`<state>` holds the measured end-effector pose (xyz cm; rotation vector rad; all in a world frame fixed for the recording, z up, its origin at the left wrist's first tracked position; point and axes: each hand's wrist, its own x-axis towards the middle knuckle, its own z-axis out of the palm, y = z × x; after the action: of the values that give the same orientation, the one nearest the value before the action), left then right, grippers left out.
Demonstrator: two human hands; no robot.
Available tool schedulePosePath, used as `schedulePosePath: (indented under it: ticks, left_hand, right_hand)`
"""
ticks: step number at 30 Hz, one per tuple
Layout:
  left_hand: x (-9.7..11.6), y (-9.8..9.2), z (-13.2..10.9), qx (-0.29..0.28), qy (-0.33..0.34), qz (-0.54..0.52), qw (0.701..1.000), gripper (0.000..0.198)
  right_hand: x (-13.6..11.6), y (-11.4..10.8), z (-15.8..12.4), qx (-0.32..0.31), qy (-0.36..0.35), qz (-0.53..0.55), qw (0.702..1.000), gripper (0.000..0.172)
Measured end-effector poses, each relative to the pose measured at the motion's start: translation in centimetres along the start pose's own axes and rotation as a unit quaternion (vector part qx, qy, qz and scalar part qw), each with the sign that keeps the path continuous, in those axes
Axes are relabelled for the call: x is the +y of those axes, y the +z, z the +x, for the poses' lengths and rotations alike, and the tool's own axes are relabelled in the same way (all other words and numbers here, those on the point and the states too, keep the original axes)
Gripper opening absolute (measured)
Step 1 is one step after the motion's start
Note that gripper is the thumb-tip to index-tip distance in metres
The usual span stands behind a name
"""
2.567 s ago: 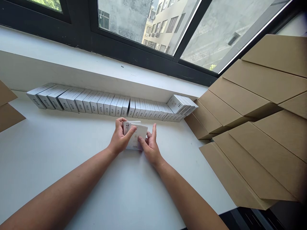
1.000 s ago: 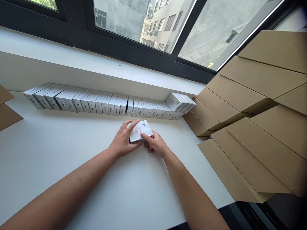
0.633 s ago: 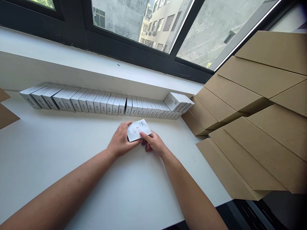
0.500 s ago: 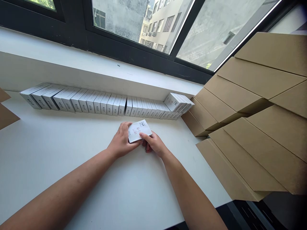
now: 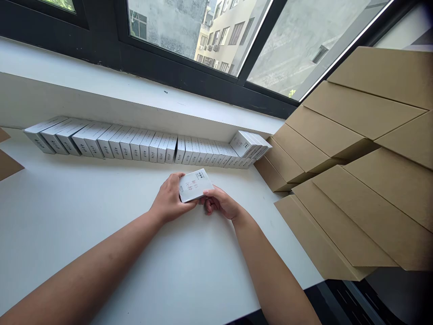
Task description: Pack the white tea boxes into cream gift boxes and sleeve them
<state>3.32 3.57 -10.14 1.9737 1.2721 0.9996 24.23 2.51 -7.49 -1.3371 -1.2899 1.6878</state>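
A small white box (image 5: 194, 184) with printed text on its top face is held between both hands just above the white table (image 5: 77, 212). My left hand (image 5: 169, 201) grips its left side, fingers curled under and thumb along the near edge. My right hand (image 5: 219, 204) holds the right side, thumb on the near right corner, fingers tucked beneath. Behind the hands, a long row of identical white boxes (image 5: 135, 144) stands on edge along the window ledge.
Stacked flat brown cardboard boxes (image 5: 355, 180) fill the right side, reaching the table's front right edge. Another brown cardboard piece (image 5: 8, 164) pokes in at the far left. A white sill (image 5: 101, 90) and black window frame run behind the row.
The box, earlier open with its flap up, is now shut and lies flat in both hands. My left fingers have dropped from the top face to the box's side.
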Motion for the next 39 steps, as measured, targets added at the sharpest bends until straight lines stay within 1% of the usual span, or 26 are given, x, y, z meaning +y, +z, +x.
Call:
schedulePosePath:
  ticks: [3,6,9,13,16,20,24,28,29,30,31,32,33,34,36,37,39]
  left_hand:
    - [-0.1,0.2,0.0,0.016,0.016,-0.001,1.0,0.068]
    - [-0.1,0.2,0.1,0.026,0.03,-0.001,0.999,0.074]
    - [-0.1,0.2,0.0,0.019,0.012,-0.006,1.0,0.08]
    - [-0.5,0.3,-0.1,0.011,-0.004,-0.035,0.999,0.078]
    - [-0.6,0.3,-0.1,0.017,0.0,-0.047,0.999,0.078]
    - [-0.5,0.0,0.2,0.027,-0.016,-0.057,0.998,0.077]
    - [-0.4,-0.2,0.4,0.036,-0.06,-0.048,0.996,0.078]
    - [-0.3,-0.3,0.4,0.033,-0.064,-0.045,0.996,0.077]
    - [-0.3,-0.3,0.4,0.034,-0.066,-0.043,0.996,0.077]
    - [-0.3,-0.3,0.4,0.033,-0.069,-0.04,0.996,0.076]
    - [-0.4,-0.2,0.4,0.031,-0.073,-0.037,0.996,0.075]
    - [-0.4,-0.2,0.4,0.027,-0.076,-0.035,0.996,0.075]
    - [-0.4,-0.2,0.5,0.023,-0.077,-0.035,0.996,0.075]
    - [-0.5,-0.2,0.5,0.019,-0.075,-0.034,0.996,0.076]
    - [-0.5,-0.2,0.7,0.014,-0.063,-0.031,0.997,0.076]
    - [-0.6,-0.3,0.7,0.014,-0.056,-0.028,0.998,0.076]
    - [-0.6,-0.3,0.8,0.015,-0.045,-0.021,0.999,0.076]
  right_hand:
    - [0.1,-0.1,0.1,0.001,-0.001,0.013,1.0,0.036]
    - [0.2,-0.2,0.1,0.004,0.002,0.023,1.0,0.036]
    - [0.2,-0.2,0.0,0.005,-0.001,0.031,1.0,0.041]
    - [0.1,-0.1,-0.1,-0.002,-0.007,0.015,1.0,0.048]
    - [0.0,0.1,-0.3,0.0,0.003,-0.013,1.0,0.048]
    - [-0.1,0.3,-0.3,0.003,-0.003,-0.046,0.999,0.048]
    - [-0.2,0.0,-0.5,-0.029,-0.02,-0.042,0.998,0.051]
    - [-0.2,-0.5,-0.7,-0.069,-0.015,-0.026,0.997,0.049]
    - [-0.2,-0.8,-0.7,-0.048,-0.017,-0.024,0.998,0.05]
    - [-0.2,-1.2,-0.6,0.0,-0.029,-0.025,0.999,0.051]
    - [-0.4,-1.9,-0.4,0.071,-0.049,-0.027,0.996,0.052]
    - [-0.6,-2.8,0.0,0.156,-0.076,-0.028,0.984,0.052]
    - [-0.9,-3.9,0.4,0.248,-0.107,-0.027,0.962,0.052]
    - [-1.3,-5.2,1.0,0.325,-0.133,-0.025,0.936,0.051]
    - [-2.3,-8.2,2.4,0.456,-0.16,-0.024,0.875,0.05]
    - [-2.8,-9.6,3.1,0.512,-0.164,-0.028,0.843,0.051]
    - [-3.8,-12.1,4.6,0.589,-0.167,-0.042,0.789,0.055]
